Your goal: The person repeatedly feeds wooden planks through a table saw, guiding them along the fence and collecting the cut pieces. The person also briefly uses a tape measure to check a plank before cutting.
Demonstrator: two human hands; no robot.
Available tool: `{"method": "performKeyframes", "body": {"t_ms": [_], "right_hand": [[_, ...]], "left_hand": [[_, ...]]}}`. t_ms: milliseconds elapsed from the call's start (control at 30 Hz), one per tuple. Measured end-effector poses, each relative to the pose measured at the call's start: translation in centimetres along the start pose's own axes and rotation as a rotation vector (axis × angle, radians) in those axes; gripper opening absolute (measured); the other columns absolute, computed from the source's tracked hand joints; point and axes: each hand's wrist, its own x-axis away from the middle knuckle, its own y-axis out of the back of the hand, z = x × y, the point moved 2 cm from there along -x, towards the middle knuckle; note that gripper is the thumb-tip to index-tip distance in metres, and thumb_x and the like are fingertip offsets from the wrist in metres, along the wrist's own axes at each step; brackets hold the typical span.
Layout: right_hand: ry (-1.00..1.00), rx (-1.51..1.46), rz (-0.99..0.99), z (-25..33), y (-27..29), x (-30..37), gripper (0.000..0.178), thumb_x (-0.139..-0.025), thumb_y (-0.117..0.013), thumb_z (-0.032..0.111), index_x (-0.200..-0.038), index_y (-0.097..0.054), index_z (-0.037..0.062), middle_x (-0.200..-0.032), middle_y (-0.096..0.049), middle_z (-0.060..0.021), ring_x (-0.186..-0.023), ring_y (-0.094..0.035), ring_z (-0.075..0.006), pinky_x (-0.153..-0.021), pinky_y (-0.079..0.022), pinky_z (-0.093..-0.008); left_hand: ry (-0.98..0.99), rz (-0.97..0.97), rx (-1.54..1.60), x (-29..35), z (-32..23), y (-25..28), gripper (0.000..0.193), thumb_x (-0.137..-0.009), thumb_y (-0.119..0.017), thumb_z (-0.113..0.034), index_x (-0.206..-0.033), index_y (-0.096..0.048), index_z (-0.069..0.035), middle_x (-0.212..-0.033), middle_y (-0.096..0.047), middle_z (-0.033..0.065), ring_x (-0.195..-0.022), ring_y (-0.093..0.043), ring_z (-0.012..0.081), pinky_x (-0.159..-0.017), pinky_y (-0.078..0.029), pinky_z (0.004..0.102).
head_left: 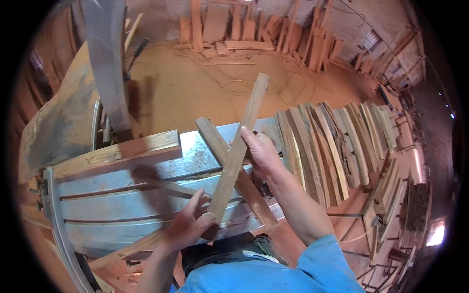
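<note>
A long, narrow wooden strip (229, 176) slants away from my body, its far end raised over the metal table. My right hand (261, 150) is closed around its middle, thumb on the upper face and fingers partly hidden beneath. At the near end, my left hand (188, 222) grips the strip with the thumb against its face; some of its fingers are hidden. Under the held strip a second wooden strip (256, 198) crosses it, lying over the table. A thick wooden beam (122, 152) rests across the table's left part.
The ribbed metal table (112, 207) spans the front. Many wooden strips (317, 151) lie side by side on the right. A tall grey panel (105, 53) rises at the left. Boards (215, 24) lean on the far wall, and a yellow cable (237, 90) lies on the dusty floor.
</note>
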Motion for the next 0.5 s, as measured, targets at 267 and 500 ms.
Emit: {"method": "performKeyframes", "body": {"t_ms": [267,500], "right_hand": [[0.123,0.200,0.225,-1.8,-2.8,4.1,0.048,-0.099,-0.062,0.037,-0.122,-0.053,-0.0045,-0.108,-0.065,-0.0139,-0.096,-0.063,-0.0193,-0.081,-0.054,-0.0369],[0.539,1.341,0.079,-6.6,1.6,9.1,0.072,-0.080,-0.081,0.027,-0.133,-0.045,-0.0055,-0.111,-0.062,-0.0249,-0.105,-0.059,-0.0436,-0.089,-0.049,-0.0499]], "left_hand": [[0.074,-0.064,0.757,6.0,6.8,0.7,0.050,-0.098,-0.061,-0.034,-0.130,-0.050,0.003,-0.101,-0.064,0.0170,-0.081,-0.066,0.0260,-0.062,-0.056,0.0354],[0.030,-0.198,1.123,16.0,10.2,2.4,0.062,-0.094,-0.069,-0.041,-0.134,-0.046,0.000,-0.106,-0.063,0.0215,-0.083,-0.067,0.0285,-0.066,-0.058,0.0370]]}}
